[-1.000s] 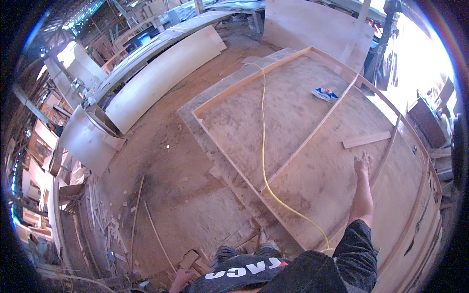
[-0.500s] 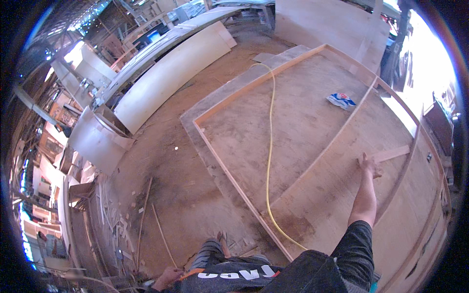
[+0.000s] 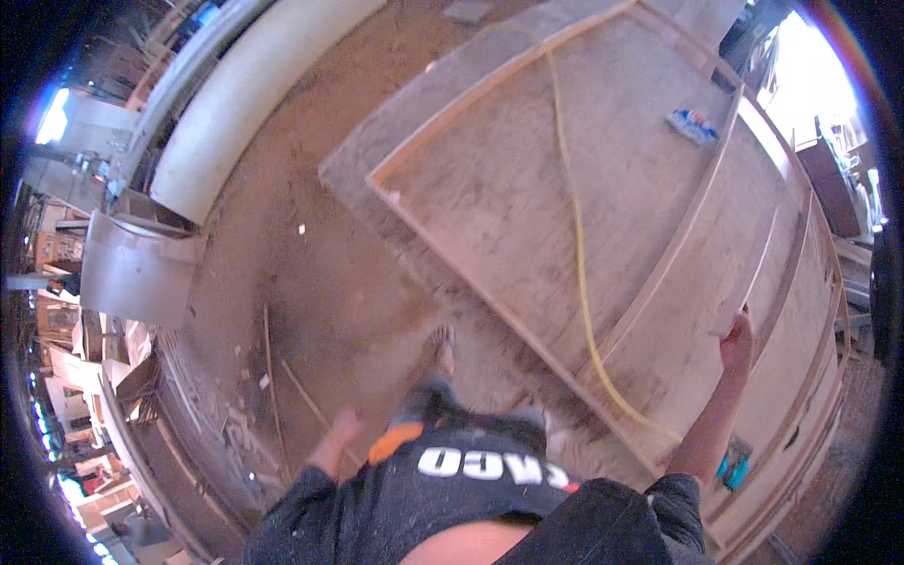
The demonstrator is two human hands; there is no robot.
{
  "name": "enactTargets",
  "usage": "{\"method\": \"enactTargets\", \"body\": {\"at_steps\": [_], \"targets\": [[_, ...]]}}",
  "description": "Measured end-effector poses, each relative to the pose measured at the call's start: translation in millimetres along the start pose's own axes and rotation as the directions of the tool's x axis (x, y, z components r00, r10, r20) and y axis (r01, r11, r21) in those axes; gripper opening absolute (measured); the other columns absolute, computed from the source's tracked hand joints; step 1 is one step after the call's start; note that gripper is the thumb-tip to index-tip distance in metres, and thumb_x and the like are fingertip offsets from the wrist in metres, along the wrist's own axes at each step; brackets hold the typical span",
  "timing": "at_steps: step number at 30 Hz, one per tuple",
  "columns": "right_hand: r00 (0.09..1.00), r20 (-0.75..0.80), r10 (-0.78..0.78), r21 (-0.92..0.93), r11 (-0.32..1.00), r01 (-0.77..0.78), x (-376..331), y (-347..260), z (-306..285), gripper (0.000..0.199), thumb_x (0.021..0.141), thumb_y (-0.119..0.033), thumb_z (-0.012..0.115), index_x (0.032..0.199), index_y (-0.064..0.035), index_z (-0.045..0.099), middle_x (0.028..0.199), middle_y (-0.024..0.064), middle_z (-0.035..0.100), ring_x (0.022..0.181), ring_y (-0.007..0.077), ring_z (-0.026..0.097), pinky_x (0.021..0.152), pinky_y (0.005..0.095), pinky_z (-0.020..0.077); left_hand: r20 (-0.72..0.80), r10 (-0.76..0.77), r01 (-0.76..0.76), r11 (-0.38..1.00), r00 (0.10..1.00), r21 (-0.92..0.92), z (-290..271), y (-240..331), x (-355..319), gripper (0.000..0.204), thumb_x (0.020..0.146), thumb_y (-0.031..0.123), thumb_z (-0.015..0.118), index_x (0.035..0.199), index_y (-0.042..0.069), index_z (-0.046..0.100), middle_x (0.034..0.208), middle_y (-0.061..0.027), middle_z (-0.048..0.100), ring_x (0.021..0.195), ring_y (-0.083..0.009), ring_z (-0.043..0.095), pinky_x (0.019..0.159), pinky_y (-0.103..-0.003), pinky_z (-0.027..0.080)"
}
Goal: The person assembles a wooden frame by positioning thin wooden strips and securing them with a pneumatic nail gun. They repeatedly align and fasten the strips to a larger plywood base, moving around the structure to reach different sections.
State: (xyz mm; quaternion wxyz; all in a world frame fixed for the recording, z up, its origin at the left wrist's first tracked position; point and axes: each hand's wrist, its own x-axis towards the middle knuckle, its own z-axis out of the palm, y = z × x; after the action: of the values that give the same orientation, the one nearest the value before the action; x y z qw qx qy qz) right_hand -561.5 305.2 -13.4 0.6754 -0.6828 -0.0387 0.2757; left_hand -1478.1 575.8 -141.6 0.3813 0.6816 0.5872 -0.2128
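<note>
My right hand (image 3: 737, 341) is closed at the near end of a thin wooden slat (image 3: 759, 252), which it appears to hold inside the large wooden frame (image 3: 490, 299). The slat shows nearly edge-on, pointing away from me. Lower left, my left hand (image 3: 347, 429) hangs beside my body, away from the frame; motion smears its fingers. A yellow hose (image 3: 578, 254) runs across the panel within the frame toward my right forearm. Near that forearm lies a teal object (image 3: 734, 465), its kind unclear.
A crumpled blue-and-white bag (image 3: 694, 125) lies on the panel. Curved pale sheets (image 3: 268, 99) and a smaller bent sheet (image 3: 141, 273) stand on the left. Thin sticks (image 3: 273, 377) lie on the dusty floor, with more timber along the left side.
My view has shifted nearer the frame. My right hand and the slat have swung so the slat now points away from me. My left hand has moved out from my side.
</note>
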Motion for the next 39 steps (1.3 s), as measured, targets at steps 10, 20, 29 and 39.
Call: {"method": "enactTargets", "body": {"at_steps": [10,20,29,39], "targets": [[0.994,0.112,0.023,-0.548,0.836,0.043,-245.5,27.8,257.4,0.039,0.08,-0.006,0.057,0.119,0.0003,0.059,0.079,0.0107,0.064,0.069,0.0221,0.064,0.065,0.0334,0.0523,-0.802,0.404,-0.544,0.83,0.439,0.12,-251.8,191.3,113.3,0.009,0.087,0.011,0.072,0.089,0.003,0.068,0.082,-0.0135,0.064,0.079,-0.0323,0.063,0.072,-0.043,0.051],[0.947,0.264,0.185,-0.944,0.252,0.214,-265.2,6.5,367.6,0.043,0.091,-0.031,0.064,0.133,-0.0223,0.064,0.111,0.0176,0.067,0.111,0.0364,0.063,0.093,0.0452,0.0508,-0.212,0.973,-0.752,0.069,-0.096,0.655,-273.2,452.3,62.3,0.047,0.079,0.028,0.082,0.121,0.012,0.068,0.112,-0.0112,0.067,0.111,-0.0296,0.064,0.11,-0.05,0.038],[0.96,0.279,-0.012,-0.755,0.616,0.228,-238.3,6.0,272.3,0.044,0.089,-0.037,0.07,0.128,-0.0156,0.068,0.125,0.0178,0.064,0.117,0.0369,0.062,0.099,0.047,0.0499,0.349,0.917,-0.847,-0.025,0.192,0.532,-213.2,469.4,127.0,0.013,0.084,0.021,0.073,0.095,0.014,0.07,0.099,-0.0057,0.071,0.099,-0.0265,0.069,0.09,-0.044,0.049],[0.93,0.207,0.303,-0.881,0.472,0.043,-211.3,31.6,187.9,0.035,0.077,-0.017,0.068,0.109,-0.0031,0.073,0.079,0.0105,0.067,0.074,0.0193,0.064,0.07,0.0334,0.0502,0.364,0.843,-0.814,0.138,0.396,0.565,-204.7,474.3,170.0,0.013,0.088,0.024,0.068,0.094,0.012,0.069,0.099,-0.0101,0.071,0.099,-0.0315,0.069,0.082,-0.048,0.053]]}}
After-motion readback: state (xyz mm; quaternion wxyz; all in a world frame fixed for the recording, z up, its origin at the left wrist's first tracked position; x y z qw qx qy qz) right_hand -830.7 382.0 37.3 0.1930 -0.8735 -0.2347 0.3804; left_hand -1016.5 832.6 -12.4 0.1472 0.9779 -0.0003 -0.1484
